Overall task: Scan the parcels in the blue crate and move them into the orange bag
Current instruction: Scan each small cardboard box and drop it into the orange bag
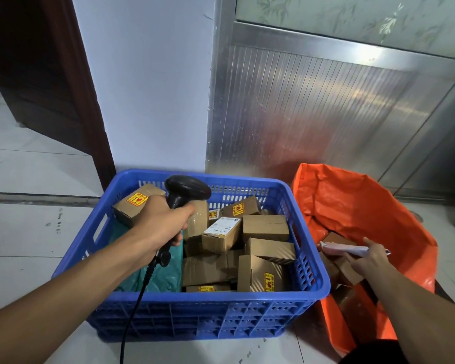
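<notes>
Resting in the blue crate (168, 319) on the tiled floor (32, 232), brown cardboard parcels (263, 227) lie jumbled beside a green plastic mailer (163, 277). Over them the left hand (160, 222) has its fingers curled tight round a black barcode scanner (184, 190), cable (134, 306) trailing down. To the right, the right hand (371, 261) pinches a flat white parcel (344, 249) inside the orange bag (365, 206), above more boxes (347, 269).

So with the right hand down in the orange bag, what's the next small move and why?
Probably let go of the white parcel: the right hand holds it inside the orange bag, over boxes lying there. The left hand grips the scanner above the blue crate, which holds many parcels.
</notes>
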A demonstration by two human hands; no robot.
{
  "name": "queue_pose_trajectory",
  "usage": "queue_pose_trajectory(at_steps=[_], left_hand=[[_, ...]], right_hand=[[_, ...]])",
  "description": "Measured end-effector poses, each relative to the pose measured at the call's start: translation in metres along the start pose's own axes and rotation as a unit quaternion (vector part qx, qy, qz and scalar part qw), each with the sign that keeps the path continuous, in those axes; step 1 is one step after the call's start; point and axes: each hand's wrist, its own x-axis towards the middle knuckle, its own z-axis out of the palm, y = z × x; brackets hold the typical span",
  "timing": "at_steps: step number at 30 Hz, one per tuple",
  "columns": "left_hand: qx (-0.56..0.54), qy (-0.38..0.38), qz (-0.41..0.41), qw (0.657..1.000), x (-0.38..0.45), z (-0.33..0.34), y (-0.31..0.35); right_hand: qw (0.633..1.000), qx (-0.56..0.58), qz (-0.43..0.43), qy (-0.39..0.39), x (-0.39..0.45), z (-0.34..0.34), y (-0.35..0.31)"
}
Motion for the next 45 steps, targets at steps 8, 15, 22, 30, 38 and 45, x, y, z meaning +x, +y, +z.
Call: queue_pose_trajectory(at_steps=[8, 15, 22, 30, 38, 45], left_hand=[[0.001, 0.005, 0.003, 1.000, 0.002, 0.005, -0.002], [0.017, -0.018, 0.017, 1.000, -0.006, 0.007, 0.004], [0.025, -0.007, 0.022, 0.999, -0.004, 0.003, 0.002], [0.035, 0.026, 0.023, 0.999, 0.002, -0.008, -0.002], [0.025, 0.018, 0.022, 0.999, 0.001, -0.015, -0.002], [0.035, 0.019, 0.021, 0.999, 0.001, -0.012, -0.001]], right_hand=[[0.965, -0.196, -0.097, 0.144, 0.007, 0.022, 0.010], [0.786, -0.432, -0.436, 0.077, -0.089, 0.063, 0.035], [0.482, -0.624, -0.546, -0.281, -0.122, 0.090, 0.094], [0.308, -0.792, -0.392, -0.352, -0.127, 0.099, 0.147], [0.288, -0.843, -0.307, -0.335, -0.112, 0.093, 0.152], [0.106, -0.877, -0.303, -0.358, -0.127, 0.090, 0.170]])
